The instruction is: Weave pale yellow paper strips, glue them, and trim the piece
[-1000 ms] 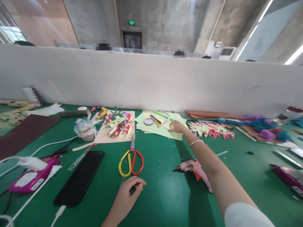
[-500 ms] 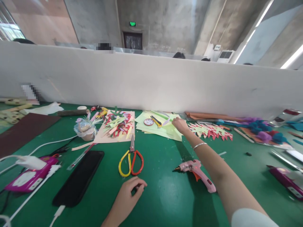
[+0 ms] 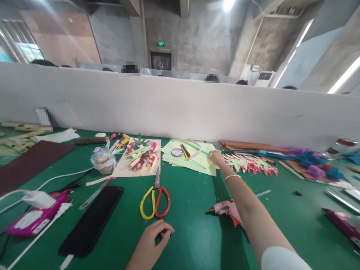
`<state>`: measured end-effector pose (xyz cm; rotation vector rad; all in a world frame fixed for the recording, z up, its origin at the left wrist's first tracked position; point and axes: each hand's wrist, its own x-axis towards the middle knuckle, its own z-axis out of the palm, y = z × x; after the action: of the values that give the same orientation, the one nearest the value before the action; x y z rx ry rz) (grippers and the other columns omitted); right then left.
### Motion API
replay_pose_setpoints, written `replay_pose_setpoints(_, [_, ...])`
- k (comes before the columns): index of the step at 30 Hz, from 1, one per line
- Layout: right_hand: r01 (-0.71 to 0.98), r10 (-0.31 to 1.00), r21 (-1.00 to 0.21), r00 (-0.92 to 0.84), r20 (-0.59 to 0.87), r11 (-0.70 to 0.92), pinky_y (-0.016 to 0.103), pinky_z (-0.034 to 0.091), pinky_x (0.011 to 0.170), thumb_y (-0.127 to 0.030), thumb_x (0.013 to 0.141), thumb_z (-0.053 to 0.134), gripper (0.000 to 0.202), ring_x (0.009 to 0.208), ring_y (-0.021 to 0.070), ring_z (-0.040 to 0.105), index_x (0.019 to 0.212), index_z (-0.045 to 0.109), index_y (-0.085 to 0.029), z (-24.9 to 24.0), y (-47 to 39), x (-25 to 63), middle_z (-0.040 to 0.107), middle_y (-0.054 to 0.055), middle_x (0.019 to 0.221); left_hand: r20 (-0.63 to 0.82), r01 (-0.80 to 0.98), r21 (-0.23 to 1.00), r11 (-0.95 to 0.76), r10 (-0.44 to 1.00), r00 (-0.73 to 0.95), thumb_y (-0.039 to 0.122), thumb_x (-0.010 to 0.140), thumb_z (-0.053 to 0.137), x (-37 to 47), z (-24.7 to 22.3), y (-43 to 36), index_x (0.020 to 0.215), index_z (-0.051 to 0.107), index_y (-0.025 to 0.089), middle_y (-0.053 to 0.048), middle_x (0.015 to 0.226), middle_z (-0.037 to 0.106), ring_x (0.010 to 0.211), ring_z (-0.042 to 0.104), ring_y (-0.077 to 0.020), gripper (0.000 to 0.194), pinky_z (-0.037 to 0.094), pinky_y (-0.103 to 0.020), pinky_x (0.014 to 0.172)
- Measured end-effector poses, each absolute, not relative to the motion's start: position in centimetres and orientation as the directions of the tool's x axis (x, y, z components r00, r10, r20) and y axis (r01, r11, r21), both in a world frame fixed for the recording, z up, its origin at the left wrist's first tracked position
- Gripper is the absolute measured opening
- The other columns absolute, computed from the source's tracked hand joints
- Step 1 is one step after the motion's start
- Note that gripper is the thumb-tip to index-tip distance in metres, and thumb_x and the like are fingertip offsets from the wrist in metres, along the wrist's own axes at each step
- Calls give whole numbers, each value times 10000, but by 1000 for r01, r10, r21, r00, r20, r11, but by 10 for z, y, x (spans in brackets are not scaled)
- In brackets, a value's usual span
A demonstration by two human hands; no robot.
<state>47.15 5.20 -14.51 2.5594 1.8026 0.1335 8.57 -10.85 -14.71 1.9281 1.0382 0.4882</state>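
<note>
My left hand [image 3: 154, 242] rests low on the green table with its fingers curled toward the thumb; nothing shows in the gap between them. Just beyond it lie scissors [image 3: 158, 197] with one yellow and one red handle, blades pointing away. My right arm stretches forward, and my right hand [image 3: 217, 158] is closed at the right edge of a stack of pale green and yellow paper sheets [image 3: 194, 167]. Its fingertips are on the end of a green paper strip [image 3: 203, 151]. On the sheets lie a small round clock face [image 3: 177, 152] and a yellow-and-black utility knife [image 3: 185, 151].
Under my right forearm is a pink glue gun [image 3: 225, 208]. Cut paper strips [image 3: 142, 155] cover a sheet at left, beside a wrapped pot [image 3: 103, 159]. A black phone [image 3: 92, 221] and a purple power strip [image 3: 38, 219] lie left. Woven red-green paper [image 3: 250, 164] lies right; a white partition [image 3: 180, 108] stands behind.
The camera view has tilted up slightly. My right forearm has swung a little left in view and now covers part of the glue gun. My left hand stays curled in place.
</note>
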Motion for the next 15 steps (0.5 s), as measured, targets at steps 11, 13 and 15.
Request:
replay_pose_setpoints(11, [925,925,23,380,18,-380,394,488,805,-326,870,514,329,962,185,567,1151,517,-154,-155,62,478,549,78,1140,-23,458,839,-293,822,569,362,855,414,86,-147,-109,788,637,196,-45,774,622,669,566,-141,286,426,-195,609])
replay_pose_setpoints(13, [922,922,19,387,17,-387,395,487,808,-326,871,513,328,965,185,566,1150,518,-155,-156,61,480,548,79,1144,-14,460,835,-302,824,567,365,855,414,86,-148,-109,782,637,194,-45,767,620,663,563,-139,290,423,-194,607])
replay_pose_setpoints(15, [927,927,6,374,20,-374,396,486,810,-326,871,512,328,969,186,564,1152,517,-157,-156,59,482,546,80,1148,-3,461,831,-311,827,563,358,855,405,86,-151,-109,772,635,191,-44,750,613,654,561,-138,296,421,-195,603])
